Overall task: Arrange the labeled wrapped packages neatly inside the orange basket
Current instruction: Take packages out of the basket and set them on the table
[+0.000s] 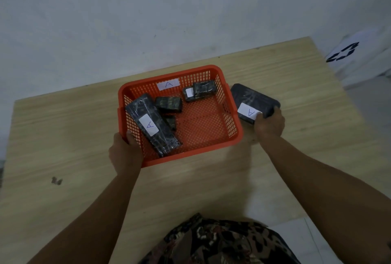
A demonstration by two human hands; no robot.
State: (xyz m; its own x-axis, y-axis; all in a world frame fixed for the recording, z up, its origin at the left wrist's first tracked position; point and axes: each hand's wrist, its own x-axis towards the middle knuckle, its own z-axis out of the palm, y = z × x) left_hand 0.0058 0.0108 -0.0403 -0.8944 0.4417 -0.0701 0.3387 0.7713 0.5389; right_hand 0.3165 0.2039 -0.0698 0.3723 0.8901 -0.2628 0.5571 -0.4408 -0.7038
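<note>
Four wrapped packages inside an orange basket (230, 128) on a pale wood worktop (296, 98), a fifth just outside its right wall. Longest package (152, 124), white label marked "A" facing up, propped aslant along the basket's left side, near end up on the near rim. Two smaller dark packages (168, 104) beside and partly beneath it, labels not visible. Another small package (200, 90) with a blank-looking white label at the far right corner of the basket. White "A" tag (168, 84) fixed on the inside of the far wall. Left hand (124, 151) closed over the basket's near left corner, thumb hooked over the rim. Right hand (269, 125) clasped on the near end of the outside package (252, 101), fingers wrapped around its edge, "A" label just under the thumb; package flat or slightly raised off the worktop, hard to tell which. Leopard-print clothing (222, 242) at the near edge. Pale wall (148, 9) beyond, with a sheet bearing a black mark (342, 52) at far right.
</note>
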